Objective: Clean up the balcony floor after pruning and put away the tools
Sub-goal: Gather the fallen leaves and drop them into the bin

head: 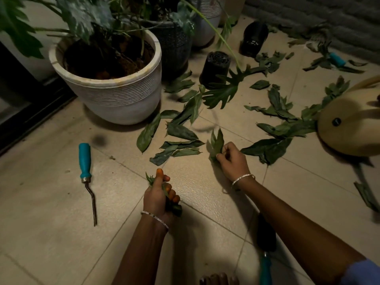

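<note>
Several cut green leaves [181, 132] lie scattered over the beige tiled floor [61, 233]. My left hand [159, 194] grips a small bunch of leaves [174, 208] just above the tiles. Further right, my right hand [233, 161] pinches a few leaves [217, 144] at the floor. A teal-handled weeder tool [86, 173] lies on the tiles to the left. A teal-handled trowel [265, 249] lies under my right forearm. Another teal-handled tool [337, 59] rests among leaves at the far right.
A large white ribbed pot [115, 93] with a plant stands at the left, with a dark pot [174, 46] and another white pot [205, 23] behind. Two black nursery pots [214, 68] [255, 39] lie on the tiles. A cream watering can [353, 120] is at the right. Toes [218, 279] show at the bottom.
</note>
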Demonstrator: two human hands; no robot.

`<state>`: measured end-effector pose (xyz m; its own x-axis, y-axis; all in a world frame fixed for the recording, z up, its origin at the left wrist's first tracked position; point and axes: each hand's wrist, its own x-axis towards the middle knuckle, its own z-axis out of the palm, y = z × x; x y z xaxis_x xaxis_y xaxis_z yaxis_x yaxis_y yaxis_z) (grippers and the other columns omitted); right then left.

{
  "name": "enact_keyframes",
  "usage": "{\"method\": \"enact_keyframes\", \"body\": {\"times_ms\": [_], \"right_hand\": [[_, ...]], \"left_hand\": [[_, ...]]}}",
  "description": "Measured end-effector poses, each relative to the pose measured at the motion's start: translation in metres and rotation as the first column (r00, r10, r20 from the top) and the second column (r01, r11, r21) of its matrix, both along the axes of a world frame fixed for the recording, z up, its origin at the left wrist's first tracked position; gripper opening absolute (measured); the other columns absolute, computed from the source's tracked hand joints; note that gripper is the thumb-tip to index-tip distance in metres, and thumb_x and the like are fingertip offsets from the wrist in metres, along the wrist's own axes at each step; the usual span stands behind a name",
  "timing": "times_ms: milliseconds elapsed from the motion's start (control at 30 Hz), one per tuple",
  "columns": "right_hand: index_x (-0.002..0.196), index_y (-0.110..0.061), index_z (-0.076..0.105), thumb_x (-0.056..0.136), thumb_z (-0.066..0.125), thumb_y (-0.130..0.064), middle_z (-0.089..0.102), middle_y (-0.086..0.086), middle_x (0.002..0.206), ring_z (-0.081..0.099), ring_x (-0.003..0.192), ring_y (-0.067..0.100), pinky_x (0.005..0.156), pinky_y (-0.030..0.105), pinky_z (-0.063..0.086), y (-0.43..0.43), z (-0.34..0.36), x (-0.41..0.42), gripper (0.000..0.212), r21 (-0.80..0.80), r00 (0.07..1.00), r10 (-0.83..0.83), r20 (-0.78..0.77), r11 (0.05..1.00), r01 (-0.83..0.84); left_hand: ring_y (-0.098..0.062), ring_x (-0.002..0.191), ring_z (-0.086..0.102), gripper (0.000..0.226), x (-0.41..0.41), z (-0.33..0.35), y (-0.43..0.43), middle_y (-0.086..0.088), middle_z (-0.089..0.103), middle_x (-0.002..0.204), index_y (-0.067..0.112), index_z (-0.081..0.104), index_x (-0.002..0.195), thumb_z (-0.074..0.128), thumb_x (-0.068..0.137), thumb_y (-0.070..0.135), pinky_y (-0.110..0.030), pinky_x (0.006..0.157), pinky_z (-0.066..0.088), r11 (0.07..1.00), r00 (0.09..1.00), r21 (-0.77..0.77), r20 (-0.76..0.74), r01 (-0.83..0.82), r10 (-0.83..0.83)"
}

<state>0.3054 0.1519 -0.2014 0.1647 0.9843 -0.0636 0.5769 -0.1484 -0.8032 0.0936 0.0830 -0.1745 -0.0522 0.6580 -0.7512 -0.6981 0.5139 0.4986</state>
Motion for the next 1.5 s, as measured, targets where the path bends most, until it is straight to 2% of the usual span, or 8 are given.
{"method": "enact_keyframes", "body": {"times_ms": [267,567,767,933,1033,1167,1400,1500], "right_hand": [[0.128,-0.01,0.05,0.092,0.041,0.009,0.061,0.009,0.083,0.057,0.059,0.016,0.046,0.02,0.044,-0.022,0.03,0.015,0.042,-0.293,0.869,-0.26,-0.42,0.946,0.141],[0.093,0.001,0.064,0.086,0.038,0.013,0.059,-0.01,0.05,0.048,0.044,0.005,0.04,0.015,0.036,0.001,0.055,-0.007,0.03,-0.335,0.872,-0.083,-0.483,0.937,-0.096],[0.087,-0.007,0.068,0.091,0.049,0.0,0.067,0.003,0.066,0.053,0.05,0.011,0.046,0.021,0.04,0.01,0.041,-0.029,0.021,-0.318,0.914,-0.038,-0.405,0.943,-0.102],[0.093,-0.019,0.063,0.087,0.068,-0.032,0.068,0.004,0.083,0.065,0.079,0.023,0.072,0.039,0.053,0.012,0.022,-0.022,0.015,-0.214,0.993,-0.059,-0.098,0.976,0.037],[0.1,-0.022,0.059,0.08,0.075,-0.043,0.062,-0.002,0.088,0.06,0.08,0.018,0.069,0.034,0.051,-0.003,0.017,-0.023,0.033,-0.148,0.984,0.158,0.086,0.978,-0.144],[0.119,-0.031,0.051,0.065,0.076,-0.065,0.044,-0.007,0.108,0.042,0.095,0.012,0.071,0.03,0.043,-0.02,0.005,-0.022,0.069,-0.257,0.65,0.633,0.42,0.77,-0.584],[0.116,-0.023,0.055,0.093,0.056,-0.048,0.054,0.001,0.112,0.045,0.099,0.019,0.075,0.035,0.045,-0.023,-0.014,-0.022,0.034,-0.17,0.485,0.574,0.659,0.743,-0.648],[0.113,-0.02,0.05,0.098,0.049,-0.035,0.059,0.003,0.105,0.047,0.095,0.02,0.084,0.04,0.041,-0.024,-0.008,-0.03,0.021,-0.111,0.582,0.513,0.631,0.802,-0.587]], "left_hand": [[-0.008,0.034,0.031,0.035,0.022,0.003,-0.001,0.005,0.033,0.047,0.017,0.049,0.074,0.052,0.097,0.044,-0.017,0.037,0.027,0.999,1.0,0.015,0.01,0.029,-0.03],[-0.009,0.037,0.032,0.034,0.007,0.005,-0.003,0.004,0.034,0.05,0.017,0.05,0.075,0.053,0.096,0.044,-0.021,0.041,0.029,1.0,0.999,-0.006,-0.028,0.016,-0.017],[-0.009,0.037,0.034,0.033,-0.011,0.0,-0.009,0.004,0.036,0.049,0.017,0.051,0.075,0.054,0.096,0.042,-0.021,0.04,0.032,1.0,0.999,-0.021,-0.046,-0.021,0.02],[-0.01,0.04,0.037,0.031,-0.017,-0.005,-0.013,0.004,0.037,0.051,0.018,0.053,0.077,0.056,0.095,0.043,-0.023,0.043,0.035,0.999,0.997,-0.032,-0.079,-0.022,0.019],[-0.011,0.043,0.042,0.03,-0.015,-0.006,-0.013,0.002,0.04,0.053,0.015,0.054,0.08,0.055,0.096,0.04,-0.024,0.045,0.041,0.999,0.998,-0.028,-0.061,-0.034,0.032],[-0.01,0.045,0.046,0.03,-0.009,-0.002,-0.013,0.0,0.042,0.058,0.012,0.053,0.084,0.054,0.097,0.039,-0.024,0.044,0.044,0.999,0.996,0.002,-0.081,-0.038,0.038],[-0.007,0.042,0.043,0.028,-0.012,0.005,-0.012,0.004,0.045,0.055,0.014,0.055,0.083,0.055,0.097,0.038,-0.021,0.041,0.04,0.999,0.996,0.024,-0.088,-0.03,0.032],[-0.007,0.042,0.043,0.027,-0.015,0.004,-0.013,0.003,0.045,0.055,0.013,0.056,0.083,0.055,0.096,0.037,-0.021,0.042,0.041,0.999,0.994,0.031,-0.105,-0.034,0.037]]}}
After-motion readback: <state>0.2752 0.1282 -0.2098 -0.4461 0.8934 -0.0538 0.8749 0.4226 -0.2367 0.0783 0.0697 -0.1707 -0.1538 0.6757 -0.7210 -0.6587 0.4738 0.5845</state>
